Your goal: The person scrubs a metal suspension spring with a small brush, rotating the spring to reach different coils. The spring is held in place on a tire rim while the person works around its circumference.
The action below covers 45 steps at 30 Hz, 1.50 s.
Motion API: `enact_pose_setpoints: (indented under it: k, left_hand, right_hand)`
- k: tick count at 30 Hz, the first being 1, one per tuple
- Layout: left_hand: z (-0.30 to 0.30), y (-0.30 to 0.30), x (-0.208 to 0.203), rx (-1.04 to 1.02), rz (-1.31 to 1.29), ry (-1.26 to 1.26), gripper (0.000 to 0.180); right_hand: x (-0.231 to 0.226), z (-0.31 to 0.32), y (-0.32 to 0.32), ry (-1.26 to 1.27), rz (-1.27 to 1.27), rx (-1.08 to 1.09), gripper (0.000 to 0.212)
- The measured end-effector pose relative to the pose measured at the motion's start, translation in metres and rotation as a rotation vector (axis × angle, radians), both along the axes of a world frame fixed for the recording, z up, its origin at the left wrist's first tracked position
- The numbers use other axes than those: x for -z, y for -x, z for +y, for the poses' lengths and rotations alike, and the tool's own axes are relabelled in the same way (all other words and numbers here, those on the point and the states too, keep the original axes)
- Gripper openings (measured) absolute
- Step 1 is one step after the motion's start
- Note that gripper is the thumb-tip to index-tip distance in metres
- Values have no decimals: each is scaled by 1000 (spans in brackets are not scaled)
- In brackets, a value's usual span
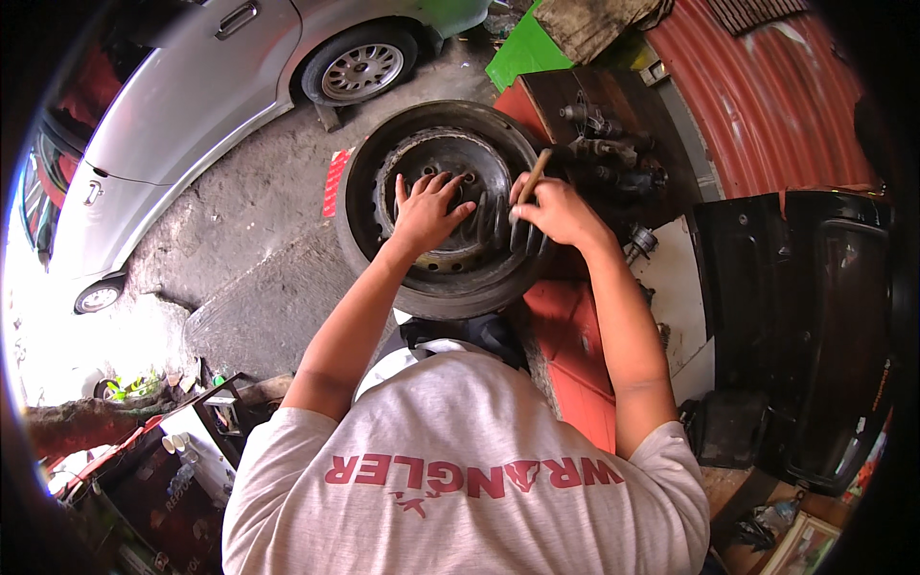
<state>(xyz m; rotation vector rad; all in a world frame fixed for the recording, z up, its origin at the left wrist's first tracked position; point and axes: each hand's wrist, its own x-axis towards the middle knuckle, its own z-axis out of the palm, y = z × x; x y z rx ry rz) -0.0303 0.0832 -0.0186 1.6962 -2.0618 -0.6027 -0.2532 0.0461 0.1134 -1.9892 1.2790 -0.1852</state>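
Our right grip [563,213] pinches a brown stick [534,175] between thumb and fingers, above the right edge of a wheel [458,153]. Our left grip [428,213] lies on the wheel's dark central disc, its fingers spread toward the far edge. The wheel is in front of us, face up, a black tyre [358,192] around its rim; what bears it from below is hidden from us. Just past its left edge we see a red-and-white strip [334,182]. Beyond its right edge is a brown worktop [637,91], with greasy metal parts [613,149] toward its right edge. Nearer us, on the right, lies a red panel [575,350]; farther right is a glossy black panel [791,335]. A silver car [206,110] stands on the ground [254,211] at the far left.
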Motion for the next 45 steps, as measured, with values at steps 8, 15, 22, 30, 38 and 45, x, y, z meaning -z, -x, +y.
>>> enact_pose_setpoints:
  k: [8,15,22,30,38,45]
  left_hand:
    - [-2,1,-1,10,5,-3,64]
    - [-1,0,2,-2,14,-7,64]
    - [-2,1,0,1,10,1,63]
    - [0,0,-1,0,11,1,64]
    - [0,0,-3,6,0,-6,64]
    - [-2,1,0,-2,0,-12,63]
  right_hand:
    - [-8,2,-1,51,22,35,16]
    - [-2,2,4,129,45,93,16]
    - [1,4,13,71,-58,46,17]
    - [-3,10,7,185,-45,-13,19]
    - [6,19,10,312,-107,-71,10]
    - [18,26,24,411,-137,-112,12]
